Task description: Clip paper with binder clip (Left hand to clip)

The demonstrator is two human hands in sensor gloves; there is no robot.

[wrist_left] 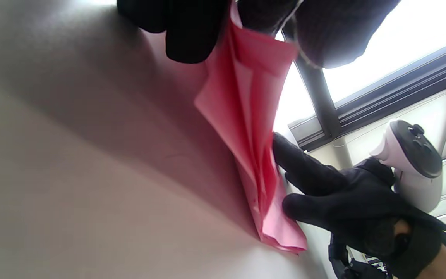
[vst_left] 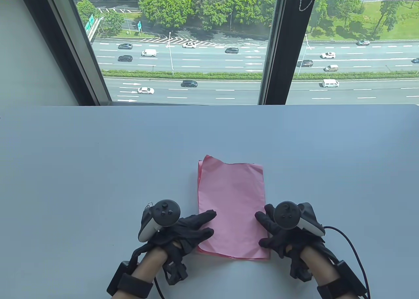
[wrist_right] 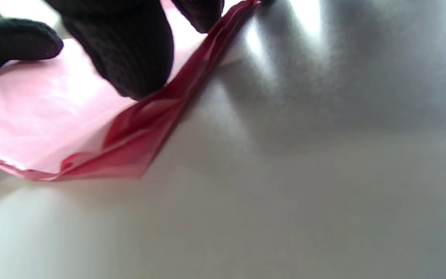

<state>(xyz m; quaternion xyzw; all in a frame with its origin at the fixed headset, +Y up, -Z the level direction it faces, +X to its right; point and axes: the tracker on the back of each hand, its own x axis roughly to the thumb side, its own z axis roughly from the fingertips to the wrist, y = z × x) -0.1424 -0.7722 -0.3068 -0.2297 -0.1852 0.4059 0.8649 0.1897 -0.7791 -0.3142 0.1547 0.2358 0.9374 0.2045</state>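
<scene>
Pink paper stack (vst_left: 232, 207) lay flat on surface (vst_left: 98, 181), near edge. Left hand (vst_left: 188, 228) spread, fingers resting on left margin; right hand (vst_left: 278, 233) spread, touching right margin. We saw no binder clip. Risk, we judged: sheets fanning if pressure shifts. Wrist views alone showed loose layered edges.

You've got a pink paper (vst_left: 233, 207) stack lying flat on the table, long axis running away from you, sitting between your two hands near the front edge. It's several thin sheets, loosely aligned: layers fan apart along the left edge in the left wrist view (wrist_left: 246, 116) and at the near right corner in the right wrist view (wrist_right: 130, 135), and the far left corner is uneven. No binder clip is visible in any view.
</scene>
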